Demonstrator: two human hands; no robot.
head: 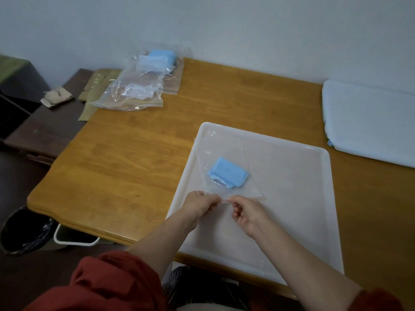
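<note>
I saw the left hand (199, 204) and right hand (248, 213) close together at the near edge of the clear bag (231, 149). Each grip was pinched tight on that edge strip, fingers curled. The bag lay flat on the white tray (292, 198) with a folded blue cloth (228, 172) inside it, just beyond the hands. The tray sat at the near edge of the wooden surface (134, 164), with bare tray floor to the right and toward me. Left of the tray, the wood was open up to a heap of clear bags (132, 90) at the far corner. A white pad (370, 122) lay off to the right, well apart. A dark bin (24, 230) stood below the left edge.
</note>
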